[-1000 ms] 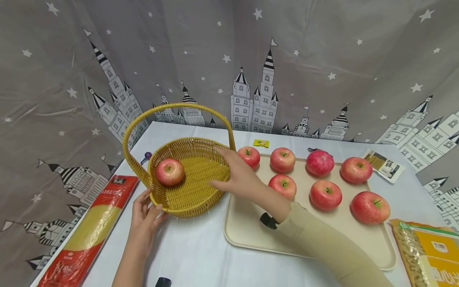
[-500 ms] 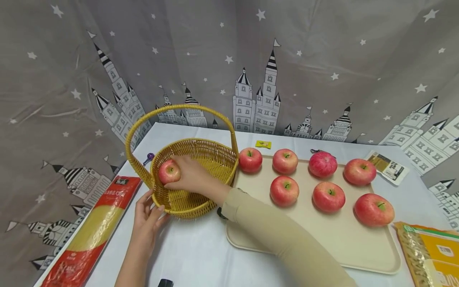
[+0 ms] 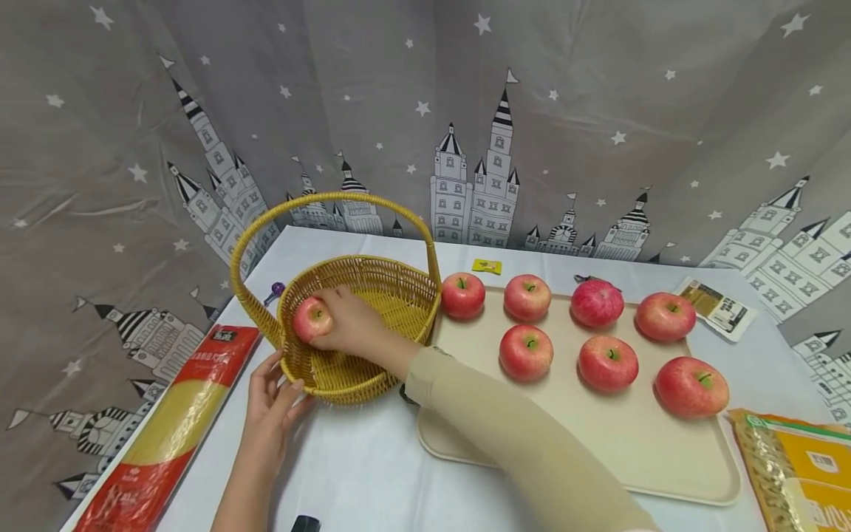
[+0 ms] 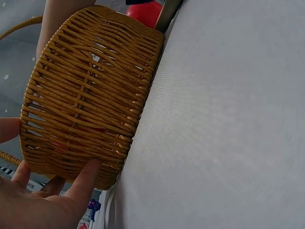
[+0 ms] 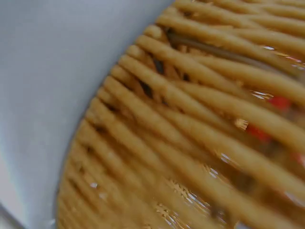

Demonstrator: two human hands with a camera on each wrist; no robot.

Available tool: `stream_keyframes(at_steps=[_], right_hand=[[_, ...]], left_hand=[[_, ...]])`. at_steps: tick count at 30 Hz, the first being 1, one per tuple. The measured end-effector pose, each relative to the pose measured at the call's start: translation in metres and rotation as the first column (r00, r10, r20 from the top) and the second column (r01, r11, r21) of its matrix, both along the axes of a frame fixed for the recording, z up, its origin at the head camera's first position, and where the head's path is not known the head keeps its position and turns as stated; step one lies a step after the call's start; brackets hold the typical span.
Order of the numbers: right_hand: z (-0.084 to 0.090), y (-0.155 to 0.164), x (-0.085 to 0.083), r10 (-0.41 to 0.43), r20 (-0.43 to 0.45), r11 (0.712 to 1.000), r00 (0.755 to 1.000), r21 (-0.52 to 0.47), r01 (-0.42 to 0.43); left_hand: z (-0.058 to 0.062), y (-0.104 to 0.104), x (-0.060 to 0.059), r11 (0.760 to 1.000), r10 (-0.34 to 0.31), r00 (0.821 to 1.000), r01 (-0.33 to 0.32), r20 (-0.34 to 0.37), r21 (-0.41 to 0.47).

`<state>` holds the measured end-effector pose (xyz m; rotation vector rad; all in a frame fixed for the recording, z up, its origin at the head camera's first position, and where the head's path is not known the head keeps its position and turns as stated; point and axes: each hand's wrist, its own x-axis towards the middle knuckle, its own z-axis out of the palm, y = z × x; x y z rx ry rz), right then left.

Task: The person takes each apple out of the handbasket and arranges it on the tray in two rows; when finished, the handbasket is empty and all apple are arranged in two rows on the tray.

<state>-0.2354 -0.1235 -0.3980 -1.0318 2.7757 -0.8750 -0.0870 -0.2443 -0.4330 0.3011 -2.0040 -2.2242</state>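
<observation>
A yellow wicker basket with a tall arched handle stands on the left part of the table. Inside it, against the left wall, sits a red apple. My right hand reaches over the basket's front rim and grips this apple from the right, its fingers partly hidden behind the fruit. At the front left of the basket, my left hand holds the wall, thumb by the rim. The left wrist view shows its fingers against the weave. Only the wicker side fills the right wrist view, with red glimpsed through its gaps.
A beige tray with several red apples lies right of the basket. A red noodle packet is at left, an orange pasta bag at right. A small yellow packet and a purple lollipop lie near the basket.
My right hand has moved left from the basket's right rim into the basket and taken hold of the apple. My left hand has stayed at the basket.
</observation>
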Motion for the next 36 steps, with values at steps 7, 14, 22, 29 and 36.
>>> stream_keyframes(at_steps=[7,14,22,29,36], right_hand=[[0.017,0.048,0.016,0.057,0.029,0.985,0.998,-0.167,-0.052],[0.040,0.127,0.035,0.026,-0.048,0.973,0.998,-0.227,-0.037],[0.033,0.204,0.048,-0.093,0.003,0.977,0.996,-0.195,0.091],[0.010,0.216,0.043,-0.095,0.113,0.995,0.989,-0.015,0.098],[-0.002,0.206,0.032,-0.080,0.155,0.997,0.985,0.019,0.078]], left_hand=[[-0.001,0.001,-0.001,1.000,0.009,0.999,-0.009,0.038,0.002],[-0.001,0.002,-0.002,1.000,0.019,0.998,-0.020,0.061,0.010],[-0.001,-0.001,-0.002,1.000,0.015,0.998,-0.016,0.064,0.016],[0.000,-0.004,-0.001,1.000,0.030,0.998,-0.030,0.049,0.003],[0.000,-0.002,-0.003,1.000,0.028,0.999,-0.029,0.044,0.008]])
